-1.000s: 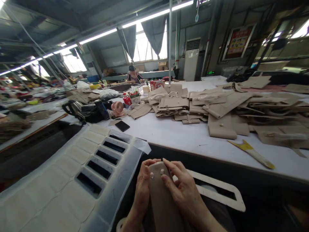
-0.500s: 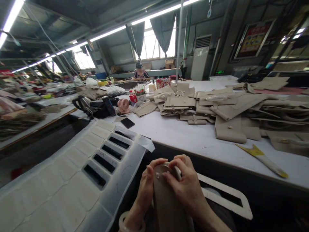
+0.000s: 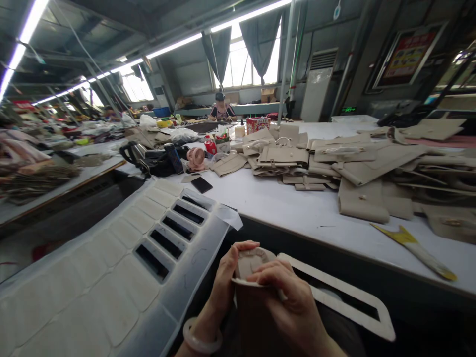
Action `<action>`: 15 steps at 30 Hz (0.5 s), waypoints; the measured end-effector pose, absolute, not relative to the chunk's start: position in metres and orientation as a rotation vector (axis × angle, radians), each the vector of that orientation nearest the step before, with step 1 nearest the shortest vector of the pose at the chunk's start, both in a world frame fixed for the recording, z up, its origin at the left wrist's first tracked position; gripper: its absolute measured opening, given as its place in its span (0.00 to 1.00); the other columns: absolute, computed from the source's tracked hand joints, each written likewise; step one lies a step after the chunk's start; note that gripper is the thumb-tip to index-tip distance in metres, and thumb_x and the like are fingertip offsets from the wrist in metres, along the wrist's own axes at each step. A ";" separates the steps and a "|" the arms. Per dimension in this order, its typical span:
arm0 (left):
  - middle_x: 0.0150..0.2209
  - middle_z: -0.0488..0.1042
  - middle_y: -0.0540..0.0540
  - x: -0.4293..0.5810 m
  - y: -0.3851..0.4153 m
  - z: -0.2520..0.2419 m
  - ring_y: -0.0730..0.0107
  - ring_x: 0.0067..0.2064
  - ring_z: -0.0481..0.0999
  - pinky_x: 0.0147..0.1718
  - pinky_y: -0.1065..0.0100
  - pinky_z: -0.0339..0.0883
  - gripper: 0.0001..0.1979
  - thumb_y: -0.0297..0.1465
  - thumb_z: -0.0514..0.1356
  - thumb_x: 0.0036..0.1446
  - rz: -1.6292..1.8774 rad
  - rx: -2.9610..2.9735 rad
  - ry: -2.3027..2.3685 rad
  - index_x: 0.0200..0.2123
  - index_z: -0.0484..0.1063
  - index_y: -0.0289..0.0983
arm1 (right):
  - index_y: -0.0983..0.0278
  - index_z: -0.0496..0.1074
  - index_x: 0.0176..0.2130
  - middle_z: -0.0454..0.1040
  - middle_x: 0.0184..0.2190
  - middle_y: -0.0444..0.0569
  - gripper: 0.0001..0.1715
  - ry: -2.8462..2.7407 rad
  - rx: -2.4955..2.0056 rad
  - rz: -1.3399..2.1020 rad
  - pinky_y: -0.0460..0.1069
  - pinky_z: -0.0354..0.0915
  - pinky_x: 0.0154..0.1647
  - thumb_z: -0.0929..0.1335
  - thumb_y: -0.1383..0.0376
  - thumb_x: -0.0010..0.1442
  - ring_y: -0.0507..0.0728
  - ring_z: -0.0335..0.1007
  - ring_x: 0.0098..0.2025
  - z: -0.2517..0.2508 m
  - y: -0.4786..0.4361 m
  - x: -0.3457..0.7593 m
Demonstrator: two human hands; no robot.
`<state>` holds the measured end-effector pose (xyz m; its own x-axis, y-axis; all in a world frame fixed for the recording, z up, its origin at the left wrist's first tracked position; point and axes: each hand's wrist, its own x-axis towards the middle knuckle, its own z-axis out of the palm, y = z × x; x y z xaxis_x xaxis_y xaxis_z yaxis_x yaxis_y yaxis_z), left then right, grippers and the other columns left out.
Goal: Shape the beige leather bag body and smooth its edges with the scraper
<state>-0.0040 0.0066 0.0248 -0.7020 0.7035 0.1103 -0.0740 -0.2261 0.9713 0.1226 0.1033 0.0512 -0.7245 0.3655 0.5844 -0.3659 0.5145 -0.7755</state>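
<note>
Folded over since a second ago, the rounded end of the long beige leather strap [image 3: 250,263] now bends toward the person. Left hand [image 3: 225,287] clamps its left edge, right hand [image 3: 284,297] presses the flap down — light, pliable, best pinched by its edges just below the fold.
</note>
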 end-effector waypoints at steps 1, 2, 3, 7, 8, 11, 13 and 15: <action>0.50 0.76 0.44 -0.004 0.006 0.026 0.59 0.55 0.70 0.56 0.64 0.60 0.21 0.44 0.49 0.68 1.969 0.787 1.544 0.44 0.77 0.39 | 0.57 0.73 0.40 0.75 0.35 0.42 0.10 -2.023 0.043 1.307 0.49 0.65 0.43 0.67 0.73 0.63 0.54 0.71 0.40 0.053 0.103 0.127; 0.49 0.76 0.45 -0.004 0.006 0.027 0.60 0.55 0.70 0.55 0.66 0.60 0.17 0.42 0.52 0.67 1.961 0.812 1.545 0.43 0.77 0.40 | 0.57 0.74 0.41 0.75 0.35 0.43 0.12 -2.038 0.088 1.318 0.48 0.67 0.42 0.67 0.73 0.62 0.54 0.71 0.39 0.053 0.103 0.131; 0.49 0.76 0.47 -0.004 0.007 0.027 0.62 0.54 0.70 0.55 0.67 0.61 0.14 0.40 0.55 0.66 1.951 0.826 1.530 0.43 0.77 0.40 | 0.57 0.74 0.44 0.75 0.36 0.44 0.14 -2.059 0.131 1.300 0.48 0.68 0.41 0.67 0.74 0.62 0.54 0.72 0.39 0.053 0.102 0.136; 0.51 0.74 0.48 0.001 0.008 0.026 0.64 0.52 0.71 0.52 0.68 0.62 0.11 0.38 0.56 0.66 1.880 0.843 1.502 0.46 0.75 0.42 | 0.59 0.71 0.44 0.76 0.36 0.48 0.13 -2.119 0.192 1.134 0.50 0.71 0.42 0.65 0.74 0.62 0.55 0.73 0.38 0.045 0.098 0.151; 0.51 0.74 0.48 0.002 0.009 0.026 0.64 0.52 0.71 0.51 0.69 0.62 0.12 0.39 0.55 0.66 1.868 0.850 1.515 0.46 0.75 0.42 | 0.59 0.71 0.43 0.77 0.35 0.48 0.11 -2.117 0.199 1.102 0.51 0.71 0.44 0.65 0.74 0.63 0.56 0.74 0.38 0.042 0.097 0.153; 0.50 0.74 0.48 0.006 0.011 0.026 0.65 0.51 0.71 0.50 0.69 0.62 0.12 0.39 0.55 0.66 1.853 0.869 1.551 0.46 0.74 0.42 | 0.59 0.68 0.39 0.79 0.34 0.46 0.06 -2.116 0.249 1.031 0.51 0.71 0.47 0.64 0.70 0.68 0.56 0.76 0.37 0.037 0.098 0.157; 0.50 0.74 0.48 0.008 0.013 0.026 0.64 0.52 0.71 0.50 0.69 0.62 0.12 0.39 0.55 0.66 1.850 0.878 1.565 0.47 0.74 0.42 | 0.59 0.69 0.39 0.80 0.36 0.45 0.07 -2.148 0.271 1.000 0.50 0.71 0.49 0.63 0.68 0.70 0.55 0.78 0.38 0.037 0.101 0.160; 0.50 0.74 0.47 0.010 0.014 0.027 0.64 0.52 0.71 0.50 0.69 0.62 0.12 0.39 0.55 0.67 1.846 0.884 1.573 0.47 0.75 0.42 | 0.59 0.70 0.40 0.81 0.38 0.44 0.06 -2.222 0.299 0.978 0.49 0.71 0.51 0.64 0.66 0.71 0.54 0.78 0.40 0.037 0.106 0.165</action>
<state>0.0098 0.0137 0.0267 -0.6308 0.7652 0.1283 0.0054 -0.1611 0.9869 0.1649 0.1059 0.0370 -0.7414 0.0597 0.6684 -0.4525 0.6909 -0.5638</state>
